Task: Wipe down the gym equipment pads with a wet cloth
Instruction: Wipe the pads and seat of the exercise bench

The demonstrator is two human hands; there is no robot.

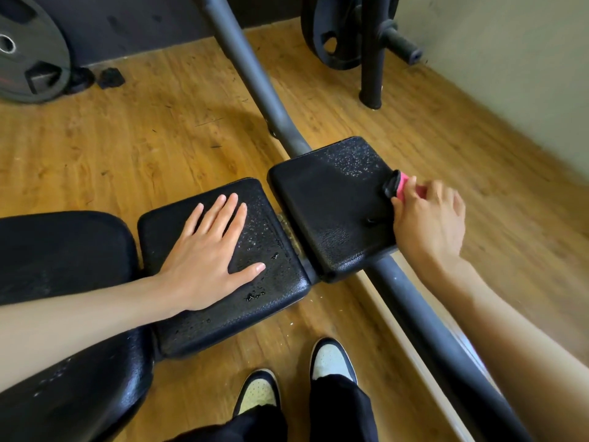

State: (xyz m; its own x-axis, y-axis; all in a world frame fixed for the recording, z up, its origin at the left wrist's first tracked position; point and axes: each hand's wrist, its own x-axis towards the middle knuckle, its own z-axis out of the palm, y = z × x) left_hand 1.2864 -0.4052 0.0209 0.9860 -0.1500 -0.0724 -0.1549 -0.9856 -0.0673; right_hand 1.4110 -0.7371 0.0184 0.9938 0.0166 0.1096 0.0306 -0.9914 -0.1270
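At the far left, a large black padded vinyl cushion [63, 250] is lying partly under the left forearm. Just beside it, the left hand [207, 260] is resting flat on the middle black textured vinyl pad [223, 327]. Its fingers are straight and slightly spread, its thumb is reaching toward the pad's right side, and it is holding nothing. Water beads are sitting on this pad to the right of the fingers, so the skin is probably slick. The pad looks like firm foam under a tough cover, bolted in place, so it should be taking pressure without shifting.

Across a narrow gap, the right black textured vinyl pad [328, 202] is sitting on the grey steel tube [255, 81]. It is also carrying droplets, mostly on its far half. At its right edge, the right hand [430, 218] is gripping a small pink object with a black end [402, 186]. The fingers are curling round it, the wrist is bending inward, and the forearm is coming in from the lower right.

The hand is hiding too much of the object to tell whether it is the wet cloth. If it is, it should be handling light, limp and damp. It would be best bunched into the palm so that a broad face is meeting the pad, rather than pinched by one corner.
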